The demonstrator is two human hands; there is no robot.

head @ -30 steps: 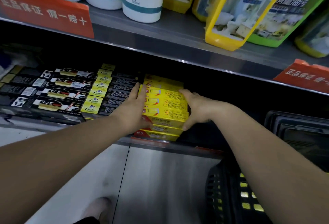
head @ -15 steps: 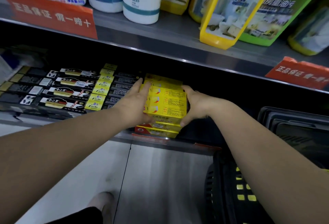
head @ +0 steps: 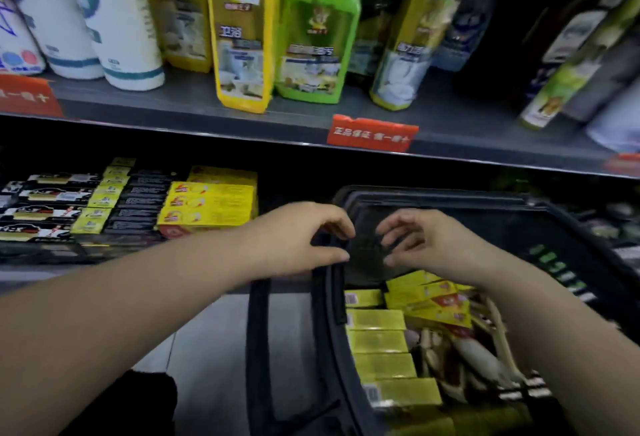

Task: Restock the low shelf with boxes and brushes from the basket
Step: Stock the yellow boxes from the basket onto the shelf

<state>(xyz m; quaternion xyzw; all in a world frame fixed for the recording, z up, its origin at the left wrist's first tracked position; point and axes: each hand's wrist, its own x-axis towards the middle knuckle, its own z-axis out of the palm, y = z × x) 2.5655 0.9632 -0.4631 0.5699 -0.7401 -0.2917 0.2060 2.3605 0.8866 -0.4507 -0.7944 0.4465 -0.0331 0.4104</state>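
I'm holding my left hand (head: 298,238) and right hand (head: 415,241) empty, fingers loosely curled, above the basket (head: 450,194). Left of them a stack (head: 211,203) is sitting on the shelf (head: 41,255). Below the right hand, boxes (head: 377,342) and brushes (head: 474,356) are waiting, so I'm judging plenty left.

yellow boxes (head: 381,343), black basket (head: 332,338), red shelf tag (head: 372,133), green bottle (head: 317,30)

Only one view is given, so nothing is shared between cameras: everything is seen from a wide-angle camera worn on the head, aimed forward and down. The low shelf (head: 41,253) and the basket (head: 450,194) are framed from close up, with the left hand (head: 294,238) and right hand (head: 426,241) caught mid-frame. The upper shelf (head: 194,99) is squeezed in across the top.
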